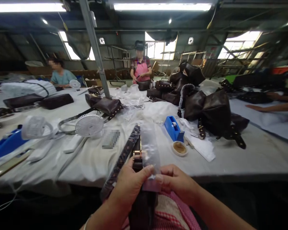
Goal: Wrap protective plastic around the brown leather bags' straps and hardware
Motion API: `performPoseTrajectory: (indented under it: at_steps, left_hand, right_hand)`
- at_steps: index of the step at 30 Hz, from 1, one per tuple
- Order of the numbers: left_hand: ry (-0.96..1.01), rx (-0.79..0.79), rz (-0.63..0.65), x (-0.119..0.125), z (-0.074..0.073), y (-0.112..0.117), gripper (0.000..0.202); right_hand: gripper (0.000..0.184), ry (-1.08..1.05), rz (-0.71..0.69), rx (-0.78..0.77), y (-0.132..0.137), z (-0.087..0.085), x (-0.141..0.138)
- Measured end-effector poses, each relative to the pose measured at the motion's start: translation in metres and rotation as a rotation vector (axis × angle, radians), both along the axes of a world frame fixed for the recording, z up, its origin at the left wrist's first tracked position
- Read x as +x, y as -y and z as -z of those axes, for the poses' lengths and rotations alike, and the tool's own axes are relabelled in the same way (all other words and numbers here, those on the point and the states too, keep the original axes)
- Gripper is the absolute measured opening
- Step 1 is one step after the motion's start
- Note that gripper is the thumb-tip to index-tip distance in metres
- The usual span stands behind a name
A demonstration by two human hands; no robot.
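Note:
My left hand (129,182) is closed round a dark leather strap (142,207) with a gold-coloured buckle (137,155), its thumb pressing on a clear plastic strip (150,140). The strip lies along the strap and extends up over the table edge. On the right, my right hand (175,180) pinches the strip's near edge between thumb and fingers. A dark studded strap (121,161), seemingly wrapped in clear film, slants beside my left hand. The lower part of the held strap runs down over a red checked cloth (167,217) on my lap.
A blue tape dispenser (174,129) and a small round dish (179,148) stand ahead on the right. Dark leather bags (215,111) pile up behind them. To the left are a white fan (89,125), a pixelated object (111,139) and a metal post (96,48). Co-workers (141,68) surround the table.

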State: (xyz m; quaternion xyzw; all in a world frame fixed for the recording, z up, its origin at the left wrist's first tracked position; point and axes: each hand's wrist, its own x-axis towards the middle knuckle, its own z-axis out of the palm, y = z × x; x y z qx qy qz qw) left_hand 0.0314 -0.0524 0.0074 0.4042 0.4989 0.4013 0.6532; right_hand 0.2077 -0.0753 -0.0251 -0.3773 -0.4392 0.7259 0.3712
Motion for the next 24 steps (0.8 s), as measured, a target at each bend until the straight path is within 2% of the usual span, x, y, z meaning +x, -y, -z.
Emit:
performPoseTrajectory:
  at_steps: [3,7,10,17,24]
  left_hand:
    - [-0.039,0.032,0.029,0.001,-0.001,0.000,0.050]
    - [0.005,0.028,0.023,0.001,-0.004,0.000,0.049]
    - [0.000,-0.015,0.021,0.001,-0.004,0.003,0.046]
    - [0.055,0.025,0.203,0.000,-0.006,0.012,0.037]
    - [-0.026,0.044,0.084,0.000,-0.008,0.009,0.035]
  right_hand:
    - [0.041,-0.032,0.063,-0.021,-0.006,-0.002,0.001]
    - [0.035,-0.246,0.376,-0.110,-0.024,-0.007,-0.003]
    - [0.036,-0.361,0.497,-0.162,-0.037,-0.008,-0.008]
    - [0.037,-0.410,0.467,-0.303,-0.045,-0.003,-0.022]
    - [0.039,-0.362,0.482,-0.241,-0.037,-0.011,-0.029]
